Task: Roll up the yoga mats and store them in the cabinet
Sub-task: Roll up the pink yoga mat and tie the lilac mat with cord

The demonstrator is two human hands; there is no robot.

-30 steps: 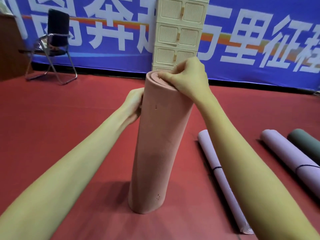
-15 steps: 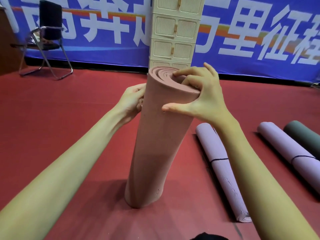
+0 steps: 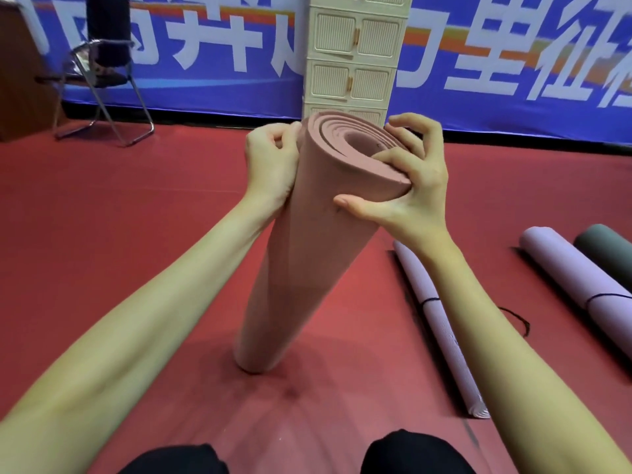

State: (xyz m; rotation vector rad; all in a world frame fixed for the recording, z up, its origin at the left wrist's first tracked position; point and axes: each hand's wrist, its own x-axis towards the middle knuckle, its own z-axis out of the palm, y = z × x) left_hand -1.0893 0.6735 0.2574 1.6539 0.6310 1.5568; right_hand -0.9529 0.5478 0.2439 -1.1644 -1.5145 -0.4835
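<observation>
A rolled pink yoga mat stands on end on the red floor, its top tilted toward me so the spiral shows. My left hand grips the upper left side of the roll with curled fingers. My right hand holds the top right rim, thumb across the outer wall and fingers hooked over the edge into the layers. The cream cabinet with several shut doors stands behind the mat against the banner.
Two rolled lilac mats tied with black cord and a dark green rolled mat lie on the floor at right. A black folding chair stands far left. My dark-clad knees show at the bottom edge.
The mat's top has tilted toward me, exposing its spiral. My right hand shifted from on top to gripping the right rim; my left hand slid up beside the top edge.
</observation>
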